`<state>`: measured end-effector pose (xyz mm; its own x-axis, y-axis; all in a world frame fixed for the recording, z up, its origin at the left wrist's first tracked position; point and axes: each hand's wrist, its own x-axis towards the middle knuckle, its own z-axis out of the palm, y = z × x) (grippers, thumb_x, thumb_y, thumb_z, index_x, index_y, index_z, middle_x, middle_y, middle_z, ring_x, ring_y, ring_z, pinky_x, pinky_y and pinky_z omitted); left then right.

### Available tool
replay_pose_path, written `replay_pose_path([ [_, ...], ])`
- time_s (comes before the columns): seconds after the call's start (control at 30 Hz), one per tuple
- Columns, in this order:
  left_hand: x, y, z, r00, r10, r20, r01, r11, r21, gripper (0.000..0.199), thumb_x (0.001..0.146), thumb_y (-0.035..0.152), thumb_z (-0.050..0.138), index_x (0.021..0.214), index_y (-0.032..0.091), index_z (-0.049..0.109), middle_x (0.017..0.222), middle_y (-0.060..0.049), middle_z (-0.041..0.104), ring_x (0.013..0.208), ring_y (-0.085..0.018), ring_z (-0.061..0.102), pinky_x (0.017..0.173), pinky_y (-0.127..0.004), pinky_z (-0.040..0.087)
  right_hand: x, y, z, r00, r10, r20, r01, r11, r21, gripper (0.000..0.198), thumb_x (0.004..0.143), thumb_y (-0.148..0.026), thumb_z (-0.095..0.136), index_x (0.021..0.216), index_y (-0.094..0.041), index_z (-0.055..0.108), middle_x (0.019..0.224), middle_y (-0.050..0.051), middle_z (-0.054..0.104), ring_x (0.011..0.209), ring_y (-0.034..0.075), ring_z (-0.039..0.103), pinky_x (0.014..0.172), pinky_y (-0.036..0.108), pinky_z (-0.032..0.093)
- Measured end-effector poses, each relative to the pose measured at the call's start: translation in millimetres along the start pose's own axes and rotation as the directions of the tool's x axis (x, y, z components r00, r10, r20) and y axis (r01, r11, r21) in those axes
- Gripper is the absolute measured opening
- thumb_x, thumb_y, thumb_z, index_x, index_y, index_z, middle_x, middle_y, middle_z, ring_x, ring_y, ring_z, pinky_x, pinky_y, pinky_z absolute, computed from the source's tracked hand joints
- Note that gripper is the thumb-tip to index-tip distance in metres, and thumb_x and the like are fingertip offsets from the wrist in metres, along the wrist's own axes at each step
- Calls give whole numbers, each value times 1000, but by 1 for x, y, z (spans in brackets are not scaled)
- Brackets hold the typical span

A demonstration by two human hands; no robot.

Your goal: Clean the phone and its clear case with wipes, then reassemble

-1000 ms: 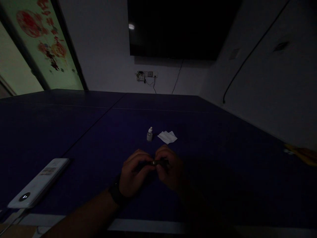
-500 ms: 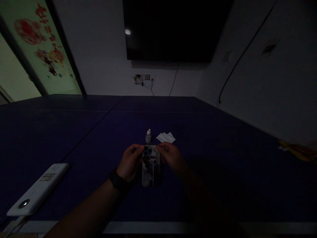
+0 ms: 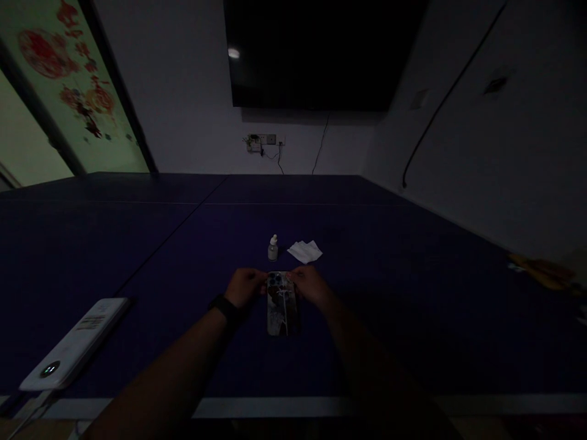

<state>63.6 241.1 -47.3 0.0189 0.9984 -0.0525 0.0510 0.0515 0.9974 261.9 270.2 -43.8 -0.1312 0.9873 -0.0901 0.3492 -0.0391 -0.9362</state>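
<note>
A phone (image 3: 280,308) with a dark, marble-patterned back faces up at the table's near middle, its camera lenses at the far end. My left hand (image 3: 244,287), below a black wristband, pinches its upper left corner. The upper right corner is between the fingers of my right hand (image 3: 310,284). Just beyond the phone stands a small dropper bottle (image 3: 273,250) with a white top. White tissue-like sheets (image 3: 305,251) lie fanned out to the right of the bottle. Dim light hides most finger detail.
On the left lies a white power bank (image 3: 76,345) with a lit display and a cable. The blue table (image 3: 389,293) has a white front edge. Yellow cloth-like things (image 3: 543,273) lie at far right. A dark television (image 3: 321,55) hangs on the back wall.
The phone has been lowered and now looks smaller and flatter, nearer the tabletop. Both hands moved with it and keep hold of its top corners. The view has shifted slightly.
</note>
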Motion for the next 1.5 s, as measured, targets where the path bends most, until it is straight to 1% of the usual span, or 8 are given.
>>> replay_pose_path([
  [0.23, -7, 5, -3, 995, 90, 38, -97, 949, 301, 24, 79, 38, 66, 71, 18, 76, 61, -4, 70, 57, -17, 58, 55, -25, 38, 1, 4, 0, 999, 35, 5, -34, 995, -99, 26, 84, -37, 79, 68, -19, 70, 54, 2, 67, 44, 16, 60, 43, 26, 48],
  [0.43, -13, 14, 2, 980, 184, 72, -195, 848, 492, 25, 85, 34, 60, 80, 19, 80, 85, -11, 77, 79, -23, 67, 69, -29, 43, 2, 5, 0, 1000, 13, -14, -15, 990, -140, 30, 80, -43, 85, 67, -20, 70, 55, 1, 67, 47, 15, 63, 43, 24, 50],
  [0.7, -18, 16, 9, 971, 195, 140, -238, 708, 664, 35, 92, 27, 47, 71, 17, 73, 75, -9, 71, 70, -19, 62, 69, -30, 42, 5, 9, 4, 994, -48, -103, 17, 959, -283, 21, 76, -36, 87, 74, -20, 74, 62, 2, 72, 55, 16, 68, 52, 24, 49],
  [0.83, -17, 18, 5, 963, 237, 132, -258, 650, 715, 34, 93, 27, 45, 86, 15, 76, 92, -14, 74, 90, -25, 66, 84, -35, 47, 9, 8, -13, 966, -144, -213, 54, 924, -379, 15, 86, -36, 76, 83, -22, 76, 84, 5, 79, 78, 20, 74, 67, 26, 51],
  [0.97, -8, 14, -9, 951, 291, 101, -269, 624, 734, 38, 95, 29, 44, 108, 15, 78, 107, -15, 75, 102, -26, 68, 94, -37, 49, 17, 10, -44, 911, -191, -365, 4, 890, -456, 24, 97, -32, 55, 102, -22, 76, 103, 10, 79, 96, 24, 74, 80, 30, 52],
  [1.07, -1, 9, -17, 951, 304, 58, -251, 649, 719, 39, 95, 30, 45, 111, 16, 78, 111, -14, 75, 105, -25, 69, 97, -37, 50, 25, 14, -59, 878, -221, -425, -30, 860, -509, 35, 96, -25, 50, 122, -17, 72, 122, 16, 74, 114, 27, 68, 95, 35, 48],
  [1.17, 3, 6, -18, 948, 313, 47, -253, 659, 709, 40, 96, 31, 44, 111, 16, 78, 112, -13, 76, 105, -24, 70, 97, -36, 51, 33, 18, -59, 880, -232, -414, -43, 830, -557, 43, 96, -25, 52, 137, -16, 64, 140, 17, 64, 130, 30, 56, 108, 42, 40],
  [1.5, -9, 16, -4, 943, 330, 51, -268, 655, 707, 34, 94, 30, 48, 106, 18, 78, 109, -12, 76, 104, -24, 69, 97, -36, 50, 42, 32, -43, 889, -162, -429, -120, 819, -560, 37, 93, -42, 65, 120, -19, 75, 128, 21, 66, 131, 42, 47, 106, 56, 31],
])
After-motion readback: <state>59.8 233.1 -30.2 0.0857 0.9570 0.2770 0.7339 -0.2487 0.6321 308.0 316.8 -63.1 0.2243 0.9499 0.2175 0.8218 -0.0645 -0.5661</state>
